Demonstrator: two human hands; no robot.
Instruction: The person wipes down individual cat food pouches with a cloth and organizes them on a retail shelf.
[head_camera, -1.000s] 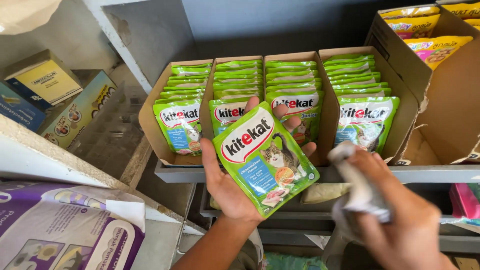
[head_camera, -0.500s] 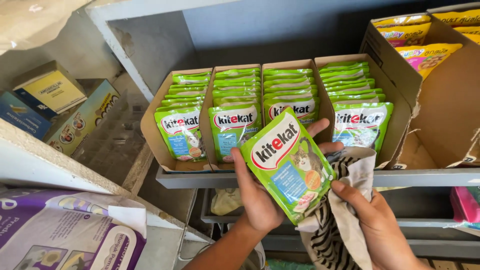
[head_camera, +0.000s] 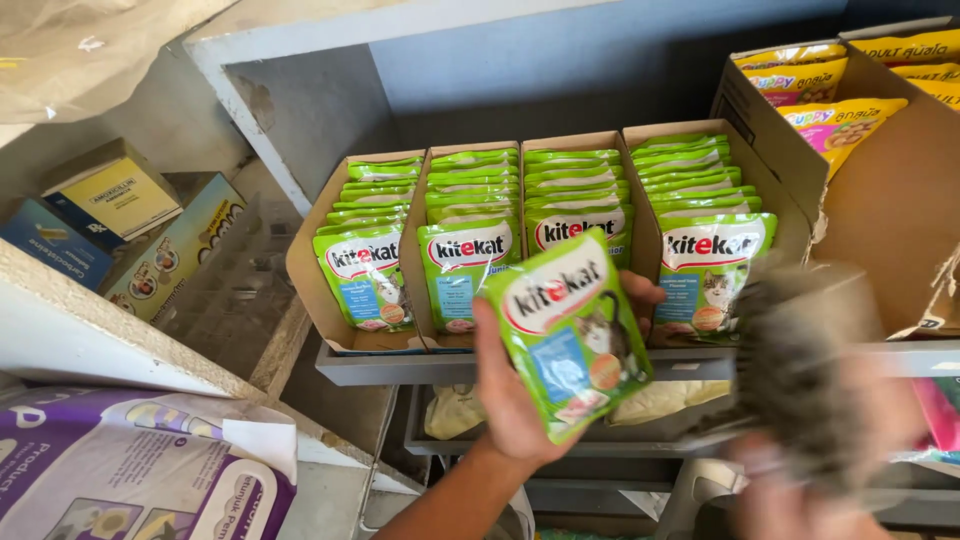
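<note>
My left hand (head_camera: 510, 400) grips a glossy green pouch (head_camera: 567, 335) before the shelf's front edge; my right hand (head_camera: 790, 490), blurred, holds a grey cloth (head_camera: 810, 380), grip unclear. Behind, four open cardboard trays (head_camera: 305, 270) hold rows of matching pouches; yellow packets (head_camera: 840, 120) sit far right

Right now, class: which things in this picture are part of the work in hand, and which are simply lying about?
In hand:
left hand holding green pouch
right hand, blurred, with grey cloth
cardboard trays of matching pouches

Lying about:
yellow packets
purple sack
small boxes
</note>
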